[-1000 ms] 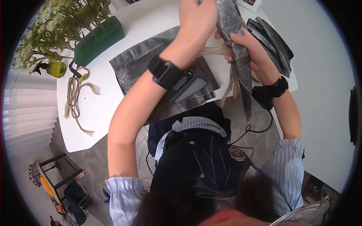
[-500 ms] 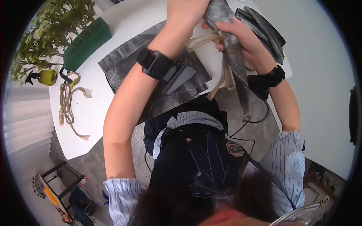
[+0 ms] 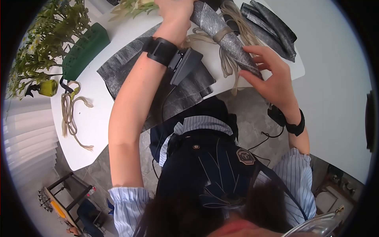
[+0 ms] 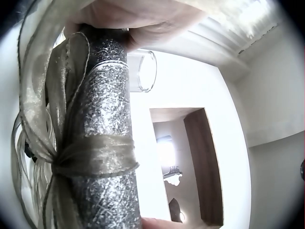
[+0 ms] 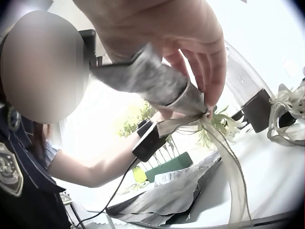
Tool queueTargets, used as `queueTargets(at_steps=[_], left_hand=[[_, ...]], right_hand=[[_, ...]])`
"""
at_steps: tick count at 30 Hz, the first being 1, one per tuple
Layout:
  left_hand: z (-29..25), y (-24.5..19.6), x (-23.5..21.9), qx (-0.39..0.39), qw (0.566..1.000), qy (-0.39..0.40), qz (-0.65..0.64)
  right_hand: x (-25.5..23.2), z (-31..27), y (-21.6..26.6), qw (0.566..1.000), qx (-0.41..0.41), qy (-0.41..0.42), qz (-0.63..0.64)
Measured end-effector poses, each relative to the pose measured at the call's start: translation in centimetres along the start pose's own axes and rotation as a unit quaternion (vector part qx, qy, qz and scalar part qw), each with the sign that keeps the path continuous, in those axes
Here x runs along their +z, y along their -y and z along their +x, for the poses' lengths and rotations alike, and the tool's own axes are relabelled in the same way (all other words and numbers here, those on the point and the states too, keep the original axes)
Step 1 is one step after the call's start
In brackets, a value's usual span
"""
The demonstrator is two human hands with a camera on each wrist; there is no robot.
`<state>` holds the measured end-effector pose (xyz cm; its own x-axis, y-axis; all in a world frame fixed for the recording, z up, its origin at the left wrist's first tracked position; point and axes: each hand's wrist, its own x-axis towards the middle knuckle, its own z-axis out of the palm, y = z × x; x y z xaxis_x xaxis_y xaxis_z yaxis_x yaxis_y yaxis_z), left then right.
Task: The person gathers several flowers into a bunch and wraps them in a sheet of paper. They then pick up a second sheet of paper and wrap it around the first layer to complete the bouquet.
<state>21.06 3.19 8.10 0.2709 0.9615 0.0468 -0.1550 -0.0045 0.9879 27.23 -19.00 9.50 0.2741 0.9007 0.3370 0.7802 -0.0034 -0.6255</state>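
The person's left hand [image 3: 175, 14] is gripping the upper part of a tapered, silver-grey mottled wrap roll [image 3: 209, 19], its fingers partly cut off by the head view's top edge. The right hand [image 3: 276, 79] is holding the narrow lower end between its thumb and fingers, the fingers slightly spread. The roll is slanting between the hands above a white, smooth-topped table [image 3: 85, 138], and a sheer beige ribbon band [image 3: 222, 34] is circling it, with loose loops hanging beside it. Just below the left wrist, black-grey crinkled sheets [image 3: 130, 59] are lying on the table, extending over its near edge. Dark folded sheets [image 3: 270, 29] are resting beyond the right hand. Pale flowers with green leaves [image 3: 134, 6] are lying near the left hand. Toward the left side, a long green planter [image 3: 85, 51] is standing beside leafy white daisies [image 3: 37, 41], near a yellow-green spray bottle [image 3: 47, 87] and a loosely looped beige ribbon bundle [image 3: 71, 114].
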Motion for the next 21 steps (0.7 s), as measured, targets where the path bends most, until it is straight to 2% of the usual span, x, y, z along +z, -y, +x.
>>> queueTargets(at_steps=[2, 5, 8, 14, 20, 21], left_hand=[[0.5, 0.5, 0.5, -0.013, 0.999, -0.033, 0.017], [-0.2, 0.1, 0.5, 0.013, 1.000, -0.010, -0.010], [-0.6, -0.9, 0.5, -0.011, 0.996, -0.026, 0.090], [0.2, -0.2, 0.9, -0.019, 0.989, -0.059, 0.133], [0.3, -0.3, 1.1, -0.039, 0.985, -0.054, 0.162], [0.3, -0.5, 1.0, -0.036, 0.990, -0.037, 0.132]], right_hand=[[-0.2, -0.3, 0.4, 0.998, 0.011, -0.019, -0.054], [0.2, -0.4, 0.9, 0.995, -0.011, -0.069, -0.067], [0.2, -0.5, 0.8, 0.992, -0.039, -0.073, -0.093], [-0.6, 0.2, 0.9, 0.986, -0.095, -0.057, -0.121], [-2.4, 1.9, 1.7, 0.981, -0.115, 0.028, -0.156], [-2.8, 2.3, 1.8, 0.983, -0.101, 0.050, -0.143]])
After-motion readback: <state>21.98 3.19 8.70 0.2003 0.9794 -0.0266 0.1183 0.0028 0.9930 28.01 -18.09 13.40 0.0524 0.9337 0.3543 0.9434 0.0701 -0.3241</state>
